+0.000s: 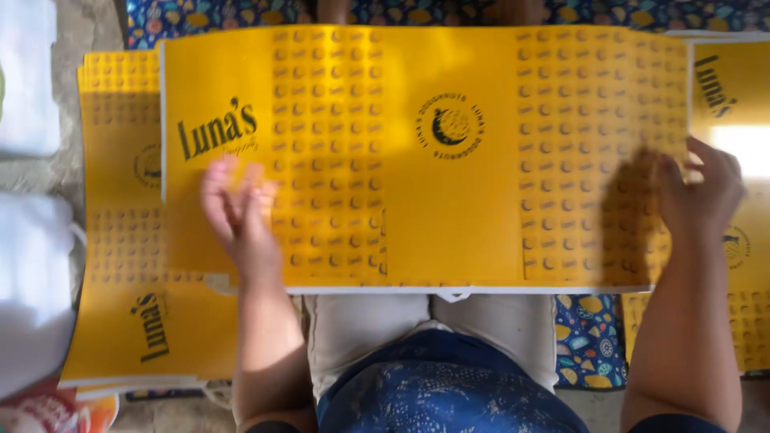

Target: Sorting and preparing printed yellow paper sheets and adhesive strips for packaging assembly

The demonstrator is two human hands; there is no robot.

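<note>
one flat yellow carton sheet (449,160), unfolded, spanning the centre of the frame from upper left to upper right. glossy card, rectangular, white along its cut lower edge. printed in black: a round emblem with a crescent near its middle, a line of script lettering at its left, and two bands of small repeated dots, one left of centre, one toward the right. faint vertical fold lines divide it into panels.

two hands, both the person's own. left hand (237,212), lower left of the sheet, fingers spread and laid flat on the card; slightly blurred. right hand (706,192), at the sheet's right edge, fingers curled around that edge, gripping it.

one stack of like yellow sheets (128,265) at the left of the frame, lying under the held sheet, turned sideways; the number in the stack cannot be counted. more yellow sheets (742,240) at the right edge, partly in bright light.

one patterned blue cloth (589,337), printed with yellow shapes, showing at the top edge and lower right.

white fabric (28,265), soft, at the far left.
</note>
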